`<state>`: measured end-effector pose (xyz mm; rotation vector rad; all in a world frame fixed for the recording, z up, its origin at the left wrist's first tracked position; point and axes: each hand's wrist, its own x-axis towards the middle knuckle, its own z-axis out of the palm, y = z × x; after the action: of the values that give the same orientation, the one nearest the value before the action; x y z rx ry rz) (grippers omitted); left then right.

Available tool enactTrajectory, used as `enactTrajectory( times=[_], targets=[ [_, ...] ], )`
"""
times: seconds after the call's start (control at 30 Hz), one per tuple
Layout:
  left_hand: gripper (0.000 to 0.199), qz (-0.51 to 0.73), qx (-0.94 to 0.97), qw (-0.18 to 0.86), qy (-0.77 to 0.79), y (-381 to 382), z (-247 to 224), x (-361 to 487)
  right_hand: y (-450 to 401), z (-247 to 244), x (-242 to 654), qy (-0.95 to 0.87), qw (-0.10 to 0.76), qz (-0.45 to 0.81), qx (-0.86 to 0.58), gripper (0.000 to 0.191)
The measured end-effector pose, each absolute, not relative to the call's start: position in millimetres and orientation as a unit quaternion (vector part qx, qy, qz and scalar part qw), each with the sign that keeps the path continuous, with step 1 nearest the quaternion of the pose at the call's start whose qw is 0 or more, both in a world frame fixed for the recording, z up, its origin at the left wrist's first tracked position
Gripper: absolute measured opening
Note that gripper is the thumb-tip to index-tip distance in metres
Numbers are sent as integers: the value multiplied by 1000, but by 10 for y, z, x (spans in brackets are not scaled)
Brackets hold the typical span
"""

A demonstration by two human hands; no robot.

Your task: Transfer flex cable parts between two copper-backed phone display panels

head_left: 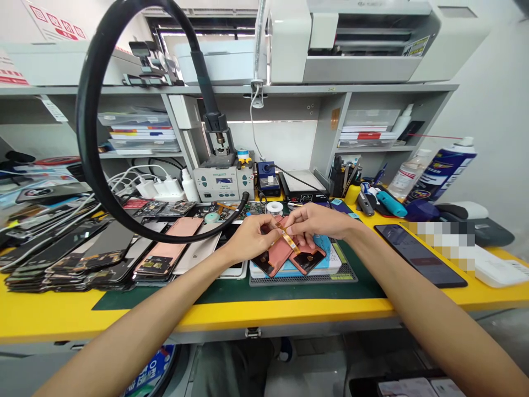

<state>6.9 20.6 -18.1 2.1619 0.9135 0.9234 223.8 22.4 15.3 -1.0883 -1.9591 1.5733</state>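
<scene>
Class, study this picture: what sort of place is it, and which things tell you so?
Probably a phone repair bench. Stacked phone panels lie at the left, pink phone parts lie in the middle, and a station with a small display stands at the back.

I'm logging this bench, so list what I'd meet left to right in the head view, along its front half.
Stacked phone parts, long pink panel, left hand, gold strip, right hand, dark-screened device, partly blurred white object.
</scene>
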Motion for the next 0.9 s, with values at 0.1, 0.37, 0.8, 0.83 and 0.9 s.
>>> enactTrajectory(
  times=[0.1,0.37,0.8,0.83,0.9],
  targets=[
    [15,351,817,298,348,207,-178,71,216,157,2237,-698,203,564,-393,24],
    [17,348,821,292,347,212,-193,66,204,184,2218,-694,197,564,-401,27],
    [16,342,816,289,366,159,-154,82,151,240,2179,-730,163,514,-420,28],
    [16,343,817,285,366,156,-151,82,143,243,2171,-733,164,506,-424,27],
    [16,341,819,284,364,157,-153,81,139,238,2166,-738,163,496,-427,26]
  ],
)
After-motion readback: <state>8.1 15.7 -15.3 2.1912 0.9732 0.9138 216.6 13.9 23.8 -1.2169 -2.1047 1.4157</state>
